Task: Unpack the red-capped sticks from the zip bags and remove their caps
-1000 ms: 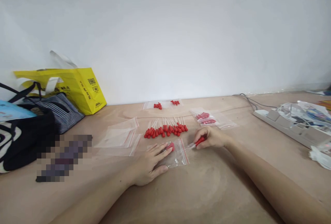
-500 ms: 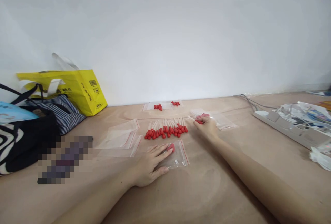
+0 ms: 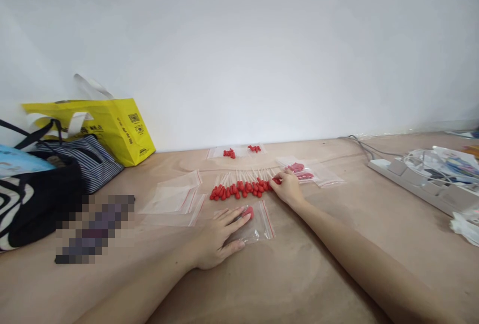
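Note:
My left hand (image 3: 220, 239) lies flat with fingers stretched out on a clear zip bag (image 3: 258, 227), which has a red piece (image 3: 247, 212) inside, near the fingertips. Beyond it stretches a row of red-headed white sticks (image 3: 241, 188), heads toward me. At the row's right end, my right hand (image 3: 289, 188) has its fingers closed on a red-headed stick (image 3: 276, 181), partly hidden by the fingers. Just behind that hand are zip bags (image 3: 322, 173) with red pieces (image 3: 295, 167) in them.
Several flat zip bags (image 3: 172, 197) lie to the left. At the back, another bag (image 3: 239, 151) holds small red pieces. A yellow bag (image 3: 127, 134), a striped bag (image 3: 99, 164) and a blurred-out object (image 3: 95, 229) are at left. A power strip (image 3: 419, 184) with cables lies right.
My right hand has moved left and slightly nearer me, to the end of the row, uncovering red pieces in the bag behind it. My left hand has stayed in place.

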The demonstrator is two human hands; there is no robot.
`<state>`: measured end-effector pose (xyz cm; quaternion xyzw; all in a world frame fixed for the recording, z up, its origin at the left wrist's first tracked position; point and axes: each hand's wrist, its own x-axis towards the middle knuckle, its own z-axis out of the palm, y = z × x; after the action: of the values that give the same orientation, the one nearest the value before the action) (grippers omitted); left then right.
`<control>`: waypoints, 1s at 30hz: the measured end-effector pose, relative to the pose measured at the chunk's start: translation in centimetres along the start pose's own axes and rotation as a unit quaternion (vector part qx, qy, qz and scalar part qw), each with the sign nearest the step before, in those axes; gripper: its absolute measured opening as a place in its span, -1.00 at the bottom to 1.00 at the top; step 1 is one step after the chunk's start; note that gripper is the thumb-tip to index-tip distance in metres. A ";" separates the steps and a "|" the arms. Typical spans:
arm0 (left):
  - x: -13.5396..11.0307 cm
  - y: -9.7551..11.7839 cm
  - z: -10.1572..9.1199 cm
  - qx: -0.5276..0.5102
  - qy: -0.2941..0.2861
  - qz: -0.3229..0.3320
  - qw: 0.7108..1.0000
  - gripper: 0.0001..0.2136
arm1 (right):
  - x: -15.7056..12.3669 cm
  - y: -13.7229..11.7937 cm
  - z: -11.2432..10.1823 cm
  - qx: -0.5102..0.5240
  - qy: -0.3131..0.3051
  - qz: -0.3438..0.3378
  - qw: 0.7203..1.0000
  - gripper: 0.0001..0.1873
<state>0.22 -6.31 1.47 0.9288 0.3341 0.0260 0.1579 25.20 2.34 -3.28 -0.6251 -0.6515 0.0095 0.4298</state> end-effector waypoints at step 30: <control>0.3 -0.4 0.7 -0.057 0.064 -0.057 0.995 -0.56 | -5.3 -4.2 -2.7 0.139 -0.255 -0.190 0.938 -0.75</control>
<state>0.28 -6.03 0.61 0.8943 0.3935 0.0957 0.1903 22.54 -4.32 -2.14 -0.4000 -0.8380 0.1773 0.3262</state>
